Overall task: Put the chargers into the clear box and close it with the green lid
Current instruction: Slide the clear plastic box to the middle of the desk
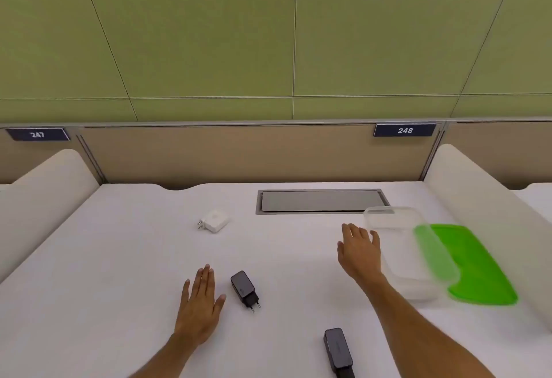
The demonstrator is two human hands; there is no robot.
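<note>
A wide white bench (125, 258) fills the lower half of the view, backed by a tan divider panel (239, 153) and, above it, a green panelled wall (209, 34). Two dark blue number plates hang on the divider, one reading 247 (37, 134) at the far left and one reading 248 (404, 130) toward the right. A grey rectangular metal flap (321, 200) is set into the bench near its back edge.

On the right side of the bench lies a flat bright green plastic lid (481, 270), and the clear rectangular plastic box (403, 246) sits partly over the lid's left edge, open at the top with nothing visible inside it.

The right hand (358, 250) reaches forward with fingers loosely spread, holding nothing, its fingertips at the box's near-left corner; whether they touch it cannot be told. The left hand (200, 303) rests palm down on the bench, fingers straight and close together, holding nothing.

Three chargers lie on the bench, outside the box. A long dark grey block charger (337, 350) is at the bottom edge of the view beside the right forearm. A smaller black plug charger with two round pins (243, 286) lies just right of the left hand. A white square charger with two pins (214, 221) sits farther back, well apart from both hands.
</note>
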